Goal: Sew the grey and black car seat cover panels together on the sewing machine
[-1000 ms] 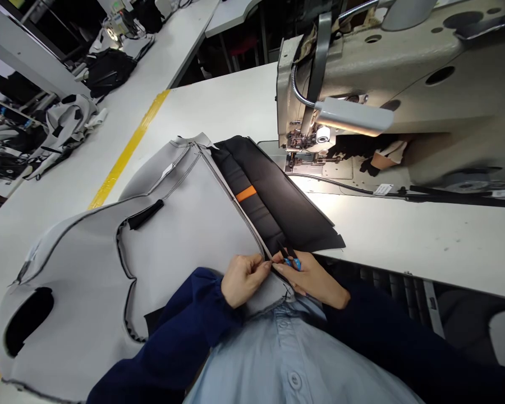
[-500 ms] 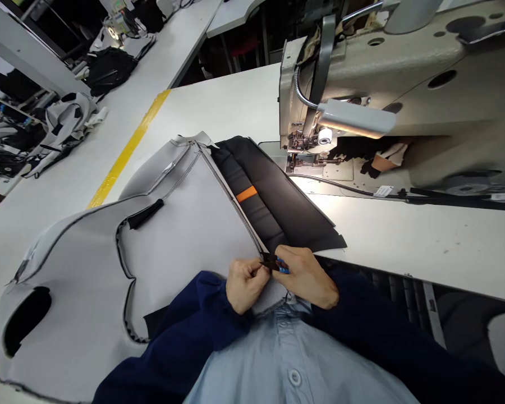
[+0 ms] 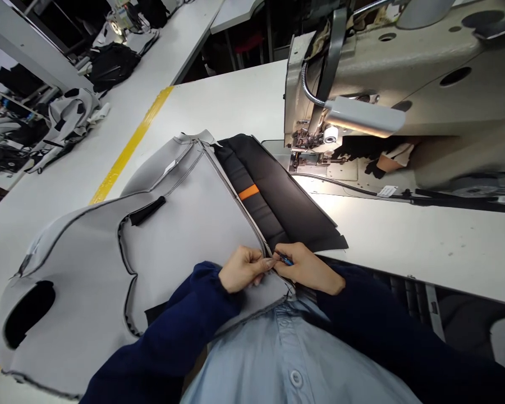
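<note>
My left hand [image 3: 240, 270] has its fingers [image 3: 263, 263] pinched on the grey cover [image 3: 180, 224] at its seam; my right hand [image 3: 309, 270] grips what look like blue-handled snips [image 3: 286, 260].

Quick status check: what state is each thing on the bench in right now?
Grey padded fabric panel: spread flat on the table, near seam edge pinched by left hand.
Black padded fabric panel with orange tab: flat, alongside the grey panel's seam.
Blue-handled thread snips: gripped in right hand, blades hidden.
Beige sewing machine: no fabric at its needle.
White machine lamp: lit.
</note>
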The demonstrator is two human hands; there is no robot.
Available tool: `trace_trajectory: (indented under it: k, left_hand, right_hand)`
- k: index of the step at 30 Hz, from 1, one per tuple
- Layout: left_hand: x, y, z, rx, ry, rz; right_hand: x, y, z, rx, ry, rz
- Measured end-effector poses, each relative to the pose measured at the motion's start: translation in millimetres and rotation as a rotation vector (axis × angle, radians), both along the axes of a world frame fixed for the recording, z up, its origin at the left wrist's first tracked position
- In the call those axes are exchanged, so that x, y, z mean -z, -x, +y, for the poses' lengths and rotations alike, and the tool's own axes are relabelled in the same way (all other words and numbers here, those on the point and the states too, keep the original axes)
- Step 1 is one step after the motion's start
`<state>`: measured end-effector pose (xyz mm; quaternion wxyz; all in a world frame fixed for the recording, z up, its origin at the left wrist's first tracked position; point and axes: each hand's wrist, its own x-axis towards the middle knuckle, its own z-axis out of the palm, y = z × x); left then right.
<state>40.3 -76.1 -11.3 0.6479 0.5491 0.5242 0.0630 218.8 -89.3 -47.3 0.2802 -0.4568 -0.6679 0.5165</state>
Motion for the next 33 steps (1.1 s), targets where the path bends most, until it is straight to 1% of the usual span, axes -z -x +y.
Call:
trace_trajectory:
  k: [2, 6, 8, 10, 12, 14, 16, 18, 20, 22, 24, 26, 28, 30, 33]
  left_hand:
    - [1.9, -1.9, -3.7, -0.066, 0.008, -0.058]
    - [0.9, -6.8, -13.2, -0.2, -0.12, -0.043]
    - [-0.4, -8.6, -18.2, -0.23, -0.198, -0.019]
    - [-0.8, -9.5, -22.5, -0.242, -0.27, 0.019]
    - [0.5, -9.5, -24.9, -0.231, -0.336, 0.075]
    - [3.2, -8.3, -24.7, -0.191, -0.393, 0.121]
    - [6.0, -6.3, -22.3, -0.146, -0.425, 0.149]
    - [7.5, -4.0, -19.0, -0.109, -0.423, 0.162]
    - [6.9, -2.4, -16.6, -0.09, -0.414, 0.168]
    - [4.9, -2.3, -16.1, -0.075, -0.422, 0.173]
    - [2.3, -3.7, -17.1, -0.06, -0.455, 0.17]
    - [0.3, -5.7, -18.7, -0.039, -0.486, 0.154]
    - [-0.4, -7.0, -20.0, -0.035, -0.501, 0.145]
    - [0.0, -6.8, -20.8, -0.055, -0.5, 0.141]
    - [1.9, -4.1, -21.7, -0.093, -0.474, 0.119]
  right_hand:
    - [1.2, 2.5, -0.9, 0.019, -0.069, -0.054]
    - [-4.6, 7.4, -3.5, 0.089, -0.283, -0.23]
    - [-7.2, 9.7, -4.3, 0.154, -0.344, -0.278]
    - [-6.1, 12.2, -4.6, 0.21, -0.379, -0.266]
    - [-1.3, 14.2, -4.3, 0.249, -0.38, -0.222]
    - [4.2, 14.4, -3.5, 0.273, -0.347, -0.2]
    - [6.1, 11.0, -2.8, 0.237, -0.293, -0.192]
    - [1.8, 3.5, -4.0, 0.166, -0.234, -0.189]
    - [-7.8, -6.2, -8.4, 0.117, -0.227, -0.222]
    - [-18.7, -14.6, -16.0, 0.108, -0.318, -0.351]
    - [-26.8, -19.1, -24.7, 0.101, -0.486, -0.542]
    - [-30.4, -19.7, -31.9, 0.108, -0.658, -0.704]
    - [-30.8, -18.8, -36.3, 0.121, -0.778, -0.783]
    - [-30.1, -19.1, -38.0, 0.132, -0.829, -0.816]
    - [-29.8, -23.6, -38.3, 0.148, -0.84, -0.849]
